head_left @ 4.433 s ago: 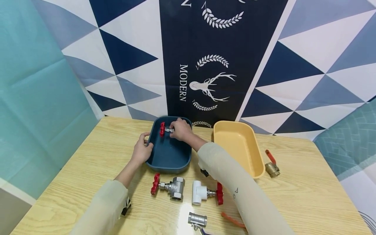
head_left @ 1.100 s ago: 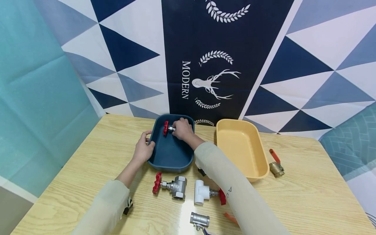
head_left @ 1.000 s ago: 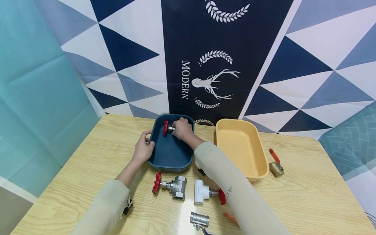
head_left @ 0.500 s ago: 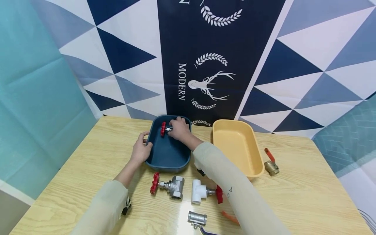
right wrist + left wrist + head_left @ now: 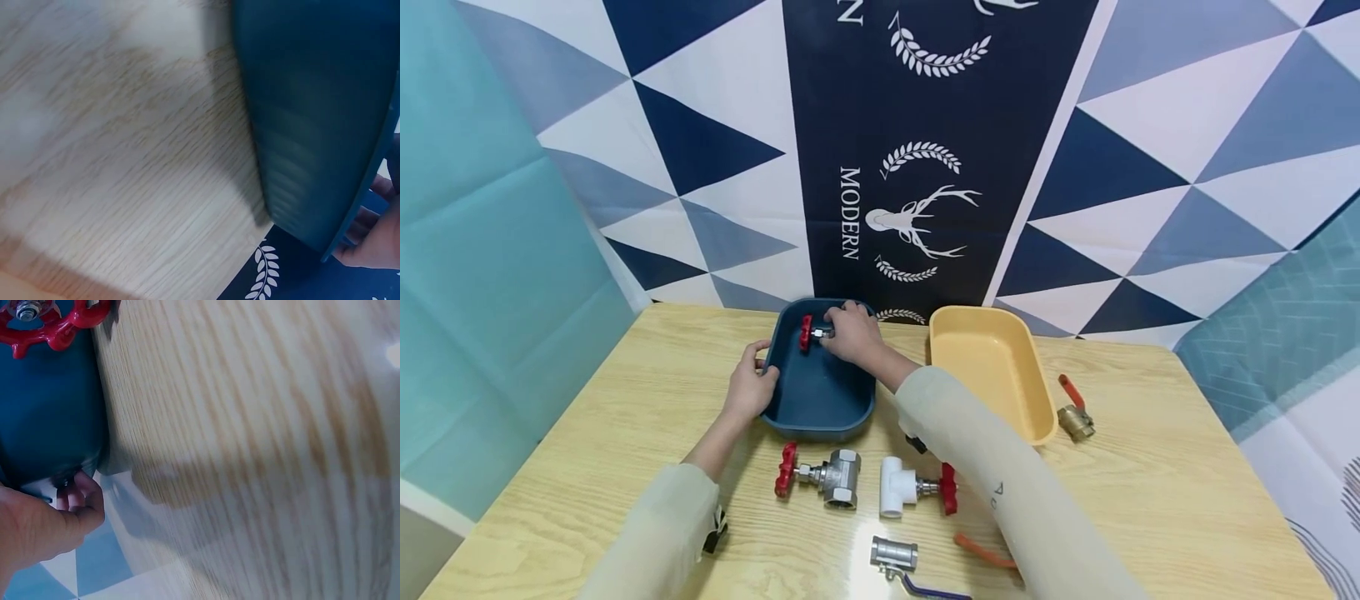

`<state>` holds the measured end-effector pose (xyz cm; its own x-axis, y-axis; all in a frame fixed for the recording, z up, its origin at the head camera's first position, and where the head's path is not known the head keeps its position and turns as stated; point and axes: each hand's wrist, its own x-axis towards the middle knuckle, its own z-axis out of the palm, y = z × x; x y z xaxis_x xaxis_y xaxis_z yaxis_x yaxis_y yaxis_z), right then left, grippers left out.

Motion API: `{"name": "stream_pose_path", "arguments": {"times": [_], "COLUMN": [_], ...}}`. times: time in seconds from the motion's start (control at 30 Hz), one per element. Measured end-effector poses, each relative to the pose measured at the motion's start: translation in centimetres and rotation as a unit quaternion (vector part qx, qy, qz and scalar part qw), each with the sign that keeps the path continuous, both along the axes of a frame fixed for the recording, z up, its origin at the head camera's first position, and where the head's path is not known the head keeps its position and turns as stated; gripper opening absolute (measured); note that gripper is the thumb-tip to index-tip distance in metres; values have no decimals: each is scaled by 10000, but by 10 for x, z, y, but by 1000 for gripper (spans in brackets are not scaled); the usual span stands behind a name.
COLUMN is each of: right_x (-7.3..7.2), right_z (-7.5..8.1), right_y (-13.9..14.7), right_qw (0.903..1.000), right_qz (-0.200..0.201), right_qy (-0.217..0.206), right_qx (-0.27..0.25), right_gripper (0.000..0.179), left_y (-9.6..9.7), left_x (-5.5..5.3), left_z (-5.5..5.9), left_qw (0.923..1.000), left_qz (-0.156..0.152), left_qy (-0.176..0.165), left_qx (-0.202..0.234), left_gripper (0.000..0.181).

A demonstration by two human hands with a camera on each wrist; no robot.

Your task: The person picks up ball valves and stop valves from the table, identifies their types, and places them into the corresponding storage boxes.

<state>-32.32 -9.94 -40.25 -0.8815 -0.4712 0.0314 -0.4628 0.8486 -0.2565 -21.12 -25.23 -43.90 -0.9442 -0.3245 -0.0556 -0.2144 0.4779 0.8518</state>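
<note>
In the head view, a dark blue plastic bin (image 5: 823, 400) stands at the back of the wooden table. My left hand (image 5: 749, 388) grips its left rim, thumb on the rim and fingers along the outside. Inside, near the far end, my right hand (image 5: 854, 333) holds a valve with a red handwheel (image 5: 806, 332); the fingers hide most of its body. The left wrist view shows my left hand (image 5: 50, 522) against the bin wall and a red handwheel (image 5: 59, 328) at the top. In the right wrist view, my right hand (image 5: 375, 234) is partly behind the bin wall (image 5: 306, 144).
A yellow bin (image 5: 992, 371) stands right of the blue one, with a brass ball valve (image 5: 1077, 422) beside it. Nearer lie a steel gate valve (image 5: 842, 479), a white tee valve (image 5: 895, 487), a steel ball valve (image 5: 894, 552) and an orange handle (image 5: 983, 551), partly under the right sleeve.
The head view has shifted, so the scene sits further left. Both hands keep their holds on the bin rim and the valve, with hardly any movement relative to the bin.
</note>
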Motion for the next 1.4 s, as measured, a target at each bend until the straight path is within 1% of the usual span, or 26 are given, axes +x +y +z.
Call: {"name": "stream_pose_path", "arguments": {"times": [0.27, 0.47, 0.7, 0.87, 1.0, 1.23, 1.4], "right_x": [7, 14, 22, 26, 31, 38, 42], "right_z": [8, 15, 21, 26, 31, 34, 35], "right_y": [8, 14, 23, 32, 38, 45, 48], "right_qw": [9998, 9994, 9981, 9978, 9970, 9948, 9945], "right_qz": [133, 218, 318, 356, 395, 494, 575], "right_qy": [18, 55, 84, 158, 76, -87, -39], "right_qx": [-141, -260, -529, -529, -662, -884, -871], "right_gripper": [40, 40, 38, 39, 39, 40, 40], "left_y": [1, 2, 2, 4, 5, 4, 4], "left_x": [2, 2, 4, 5, 5, 5, 5], "left_z": [2, 3, 5, 6, 7, 6, 6], "left_qw": [10000, 10000, 10000, 9999, 9999, 9999, 9999], "left_qz": [-5, -32, -40, -51, -71, -65, -71], "left_qy": [-11, 6, -7, -47, -73, 3, 50], "left_qx": [-26, -47, -52, -87, -96, -115, -141], "left_gripper": [48, 49, 49, 49, 49, 49, 49]}}
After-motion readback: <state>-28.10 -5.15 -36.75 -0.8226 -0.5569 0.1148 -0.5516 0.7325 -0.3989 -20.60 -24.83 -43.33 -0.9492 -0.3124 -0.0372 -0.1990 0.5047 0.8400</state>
